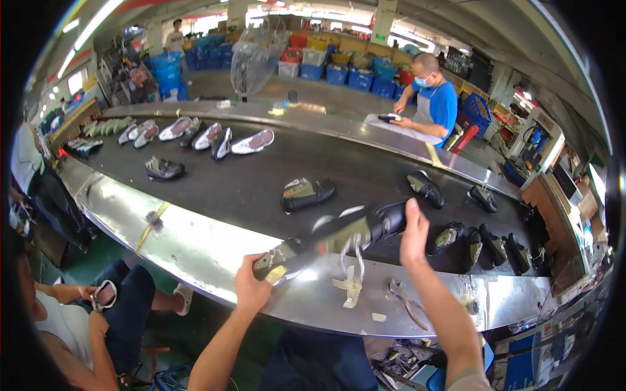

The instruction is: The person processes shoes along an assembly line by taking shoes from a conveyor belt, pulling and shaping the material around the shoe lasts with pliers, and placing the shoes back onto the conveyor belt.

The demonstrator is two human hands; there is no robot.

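My left hand point(253, 287) is closed around the near end of a dark shoe point(287, 253) with an olive patch and a yellow piece at its edge. My right hand point(414, 236) grips the black end of another olive and black shoe point(355, 233). Both shoes are held in the air over the metal ledge, end to end and blurred; I cannot tell whether they touch. White laces point(352, 253) dangle below the right one. Under it, strips of pale tape point(350, 288) stick to the ledge, and pliers point(407, 303) lie nearest my right forearm.
A dark conveyor belt point(241, 182) carries an olive and black shoe point(306, 194), several black shoes at right and white-edged shoes point(254, 141) at far left. A co-worker in blue point(438, 104) handles a shoe across the belt. Another person point(72, 319) sits at left holding a shoe piece.
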